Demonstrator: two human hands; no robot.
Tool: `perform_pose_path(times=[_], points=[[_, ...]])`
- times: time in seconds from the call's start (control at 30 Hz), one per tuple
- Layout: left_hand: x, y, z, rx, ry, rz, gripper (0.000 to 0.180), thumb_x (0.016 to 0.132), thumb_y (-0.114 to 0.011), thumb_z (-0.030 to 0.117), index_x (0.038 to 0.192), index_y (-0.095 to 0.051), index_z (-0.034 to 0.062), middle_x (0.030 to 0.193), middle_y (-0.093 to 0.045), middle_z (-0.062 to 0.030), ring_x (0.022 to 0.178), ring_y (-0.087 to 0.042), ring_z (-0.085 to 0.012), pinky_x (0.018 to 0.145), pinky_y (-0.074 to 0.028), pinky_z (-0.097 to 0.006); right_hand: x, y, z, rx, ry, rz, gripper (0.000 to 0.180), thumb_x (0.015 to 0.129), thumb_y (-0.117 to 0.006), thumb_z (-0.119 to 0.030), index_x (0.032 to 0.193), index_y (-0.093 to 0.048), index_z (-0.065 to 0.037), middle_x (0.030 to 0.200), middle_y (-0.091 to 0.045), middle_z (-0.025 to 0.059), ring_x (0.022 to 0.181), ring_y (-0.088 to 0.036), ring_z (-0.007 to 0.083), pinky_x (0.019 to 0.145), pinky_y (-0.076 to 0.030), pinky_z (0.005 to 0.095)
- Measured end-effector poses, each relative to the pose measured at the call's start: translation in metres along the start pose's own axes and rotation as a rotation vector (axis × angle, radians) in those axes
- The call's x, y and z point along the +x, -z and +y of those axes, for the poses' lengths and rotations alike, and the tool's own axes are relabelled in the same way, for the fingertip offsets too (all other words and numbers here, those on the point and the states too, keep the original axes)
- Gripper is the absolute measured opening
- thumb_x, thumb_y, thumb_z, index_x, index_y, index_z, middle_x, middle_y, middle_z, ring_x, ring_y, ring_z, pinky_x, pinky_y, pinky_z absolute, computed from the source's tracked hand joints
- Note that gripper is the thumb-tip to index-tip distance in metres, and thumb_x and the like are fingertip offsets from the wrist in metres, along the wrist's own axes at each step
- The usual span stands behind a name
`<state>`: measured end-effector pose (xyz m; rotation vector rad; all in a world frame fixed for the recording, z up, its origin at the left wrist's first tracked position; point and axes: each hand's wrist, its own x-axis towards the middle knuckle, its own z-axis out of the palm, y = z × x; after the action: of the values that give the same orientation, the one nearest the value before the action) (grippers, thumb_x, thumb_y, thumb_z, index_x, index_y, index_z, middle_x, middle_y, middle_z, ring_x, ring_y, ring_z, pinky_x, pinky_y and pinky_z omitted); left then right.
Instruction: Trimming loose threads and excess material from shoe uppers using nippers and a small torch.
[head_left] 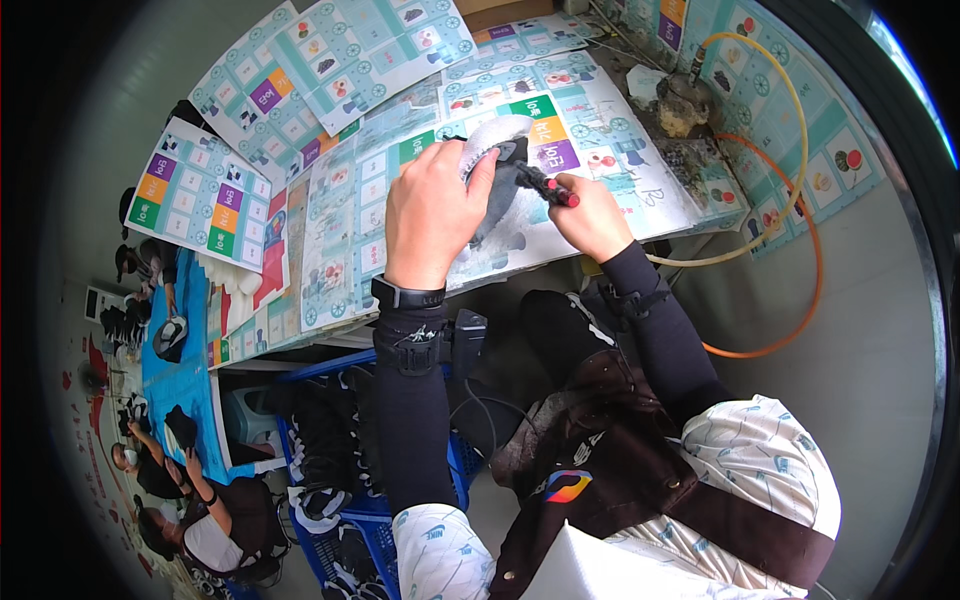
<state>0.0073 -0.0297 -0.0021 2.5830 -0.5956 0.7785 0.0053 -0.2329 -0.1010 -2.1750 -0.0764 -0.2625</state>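
Note:
My left hand (435,220) is closed on a grey and black shoe (492,208) with a white sole, held tilted over the front part of the table. Its thumb presses near the sole's edge. Gripped in my right hand (597,222) is a small black tool (545,184) with red parts at the end near my fingers. The tool's far end meets the dark part of the shoe, and its exact kind is not clear. Part of the shoe is hidden behind my left fingers.
Printed sheets cover the table (340,265). At the back right stands a crusted pot (685,103), near a yellow hose (803,120) and an orange hose (817,262). Blue baskets (385,545) holding dark shoes are below. People work along a blue table (160,375) at left.

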Motion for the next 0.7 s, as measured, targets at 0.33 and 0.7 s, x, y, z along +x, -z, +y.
perform_pose_path(times=[0.33,0.7], points=[[-0.0019,-0.0015,-0.0025,0.004,-0.007,0.016,0.037,0.101,-0.072,0.036,0.099,-0.073,-0.0006,0.099,-0.074,-0.0216,0.091,-0.07,-0.046,0.076,-0.056,-0.05,-0.0021,0.0021,0.0063,0.025,-0.021,0.062,0.022,0.086,-0.059,-0.011,0.098,-0.072,0.001,0.089,-0.069,0.0333,0.093,-0.066,0.0537,0.084,-0.052,0.0577],[-0.0041,-0.0026,-0.0027,-0.005,-0.034,0.051,0.036,0.101,-0.072,0.036,0.099,-0.073,-0.0002,0.098,-0.074,-0.0215,0.09,-0.07,-0.0457,0.076,-0.057,-0.05,-0.002,0.0024,0.0068,-0.044,-0.005,-0.047,0.025,0.086,-0.059,-0.011,0.102,-0.074,0.001,0.089,-0.069,0.0332,0.092,-0.066,0.0534,0.085,-0.053,0.0573]])
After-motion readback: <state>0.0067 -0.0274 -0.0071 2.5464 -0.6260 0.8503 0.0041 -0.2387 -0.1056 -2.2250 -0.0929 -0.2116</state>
